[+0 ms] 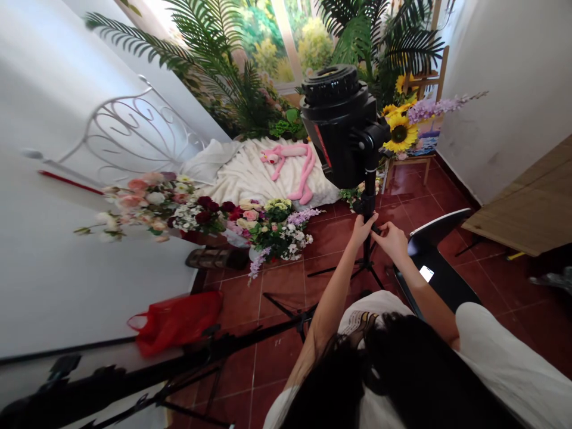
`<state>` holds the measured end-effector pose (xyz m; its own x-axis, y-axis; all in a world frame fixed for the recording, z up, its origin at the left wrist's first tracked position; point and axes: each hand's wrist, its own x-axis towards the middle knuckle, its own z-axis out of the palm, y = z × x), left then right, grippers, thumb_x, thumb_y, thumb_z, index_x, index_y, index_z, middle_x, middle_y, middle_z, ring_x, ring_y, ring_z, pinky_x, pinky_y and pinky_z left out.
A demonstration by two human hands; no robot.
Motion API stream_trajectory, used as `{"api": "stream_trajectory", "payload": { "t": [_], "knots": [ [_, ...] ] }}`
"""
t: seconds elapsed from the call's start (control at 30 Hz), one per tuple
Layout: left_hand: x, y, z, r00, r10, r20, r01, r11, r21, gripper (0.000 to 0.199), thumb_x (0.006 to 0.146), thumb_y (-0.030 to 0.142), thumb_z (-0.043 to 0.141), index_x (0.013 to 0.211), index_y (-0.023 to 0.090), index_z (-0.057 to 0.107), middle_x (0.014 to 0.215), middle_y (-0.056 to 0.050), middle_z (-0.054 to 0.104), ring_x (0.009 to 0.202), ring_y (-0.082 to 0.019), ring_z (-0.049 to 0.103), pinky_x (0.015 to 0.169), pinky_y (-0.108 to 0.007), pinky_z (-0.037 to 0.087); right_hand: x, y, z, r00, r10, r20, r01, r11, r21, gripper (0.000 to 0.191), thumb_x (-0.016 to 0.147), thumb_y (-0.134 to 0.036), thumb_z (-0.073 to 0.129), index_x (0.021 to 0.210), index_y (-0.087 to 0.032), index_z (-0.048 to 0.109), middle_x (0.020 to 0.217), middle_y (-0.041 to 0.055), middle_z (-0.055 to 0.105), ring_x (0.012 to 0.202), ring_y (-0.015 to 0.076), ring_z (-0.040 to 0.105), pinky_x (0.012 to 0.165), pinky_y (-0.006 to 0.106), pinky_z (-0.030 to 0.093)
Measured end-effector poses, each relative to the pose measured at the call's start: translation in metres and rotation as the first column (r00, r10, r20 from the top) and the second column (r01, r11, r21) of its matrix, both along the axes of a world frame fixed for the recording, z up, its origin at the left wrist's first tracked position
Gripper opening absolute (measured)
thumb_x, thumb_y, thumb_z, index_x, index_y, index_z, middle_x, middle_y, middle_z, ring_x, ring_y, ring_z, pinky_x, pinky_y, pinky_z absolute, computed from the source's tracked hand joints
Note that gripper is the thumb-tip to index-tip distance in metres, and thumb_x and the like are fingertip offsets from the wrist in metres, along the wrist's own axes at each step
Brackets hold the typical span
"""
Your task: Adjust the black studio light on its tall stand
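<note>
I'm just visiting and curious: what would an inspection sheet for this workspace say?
Surface: red tiled floor.
Job's things: black lamp mounted on a black stand with spread legs.
Clutter: red bag by the left wall; bunched flowers; black chair with a lit, phone-like object on its seat.
Hands: left hand and right hand both at the stand, below the lamp; exact grip too small to tell.
Cables: nothing seen.
Surroundings: pink plush toy on a white blanket; sunflowers beyond the lamp.
</note>
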<state>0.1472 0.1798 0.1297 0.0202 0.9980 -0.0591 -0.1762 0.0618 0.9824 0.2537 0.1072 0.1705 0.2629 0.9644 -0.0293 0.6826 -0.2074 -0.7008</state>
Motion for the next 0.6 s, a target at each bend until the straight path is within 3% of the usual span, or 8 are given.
{"api": "stream_trajectory", "payload": {
  "t": [0.13,0.27,0.4,0.6],
  "knots": [
    [0.000,0.000,-0.001,1.000,-0.008,0.000,0.008,1.000,0.016,0.022,0.074,0.033,0.079,0.085,0.016,0.069,0.091,-0.004,0.072,0.093,-0.018,0.066,0.094,-0.033,0.050,-0.001,0.005,0.002,1.000,0.000,0.014,0.001,1.000,-0.026,0.029,0.077,-0.050,0.073,0.080,-0.023,0.064,0.078,0.0058,0.073,0.078,0.0235,0.069,0.068,0.029,0.043],
    [0.001,0.002,-0.004,1.000,-0.007,0.006,0.007,1.000,0.021,0.020,0.076,0.032,0.076,0.086,0.016,0.069,0.092,-0.005,0.072,0.094,-0.018,0.065,0.097,-0.035,0.048,0.005,0.010,-0.005,0.987,0.004,-0.159,-0.018,0.996,-0.086,0.033,0.077,-0.054,0.071,0.074,-0.022,0.066,0.066,0.0049,0.071,0.069,0.0220,0.068,0.064,0.029,0.043],
    [0.002,0.003,-0.008,1.000,0.003,0.016,-0.004,1.000,0.031,0.022,0.074,0.032,0.077,0.086,0.016,0.068,0.092,-0.004,0.071,0.092,-0.017,0.065,0.095,-0.034,0.048,0.010,0.016,-0.008,0.911,0.077,-0.404,-0.121,0.989,-0.083,0.046,0.076,-0.062,0.068,0.059,-0.020,0.060,0.044,0.0006,0.057,0.048,0.0153,0.055,0.057,0.027,0.041],
    [0.003,0.003,-0.010,1.000,0.022,-0.003,-0.022,0.999,0.028,0.026,0.073,0.037,0.078,0.086,0.017,0.067,0.088,-0.002,0.070,0.089,-0.016,0.064,0.091,-0.030,0.049,0.011,0.019,-0.008,0.773,0.102,-0.626,-0.184,0.981,-0.067,0.059,0.068,-0.074,0.067,0.047,-0.023,0.047,0.037,-0.0019,0.045,0.037,0.0092,0.034,0.045,0.027,0.027]
  ]
}}
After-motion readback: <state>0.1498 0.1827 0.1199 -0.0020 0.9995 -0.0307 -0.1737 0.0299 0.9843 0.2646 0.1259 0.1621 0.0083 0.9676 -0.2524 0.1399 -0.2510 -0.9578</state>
